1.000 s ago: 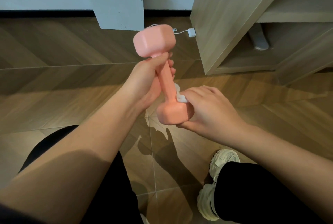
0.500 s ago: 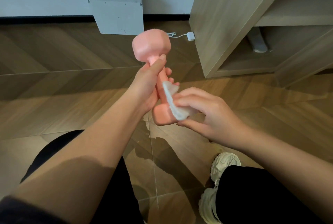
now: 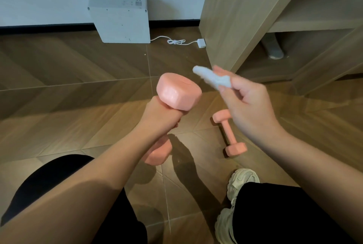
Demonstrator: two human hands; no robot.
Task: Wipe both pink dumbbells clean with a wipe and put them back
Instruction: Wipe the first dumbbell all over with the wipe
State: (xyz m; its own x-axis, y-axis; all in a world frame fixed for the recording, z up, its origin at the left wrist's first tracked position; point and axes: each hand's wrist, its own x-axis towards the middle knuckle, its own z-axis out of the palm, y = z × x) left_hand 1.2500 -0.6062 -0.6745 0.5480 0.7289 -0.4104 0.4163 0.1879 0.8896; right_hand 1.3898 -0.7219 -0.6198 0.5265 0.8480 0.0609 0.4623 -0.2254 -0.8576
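Observation:
My left hand (image 3: 159, 118) grips the bar of a pink dumbbell (image 3: 177, 91), held nearly upright above the floor; its upper head faces me and its lower head shows below my wrist. My right hand (image 3: 247, 102) is up to the right of that upper head, apart from it, pinching a crumpled white wipe (image 3: 213, 77) between thumb and fingers. A second pink dumbbell (image 3: 228, 132) lies flat on the wooden floor under my right forearm, partly hidden by it.
A wooden cabinet (image 3: 239, 12) with open shelves stands at the right. A white box (image 3: 121, 19) leans on the wall, with a white cable and plug (image 3: 201, 43) beside it. My knees and a pale sneaker (image 3: 239, 183) are below.
My right hand has lifted the wipe off the dumbbell and moved up to the right. The held dumbbell has tilted towards me and come lower in view. The second dumbbell has come into view.

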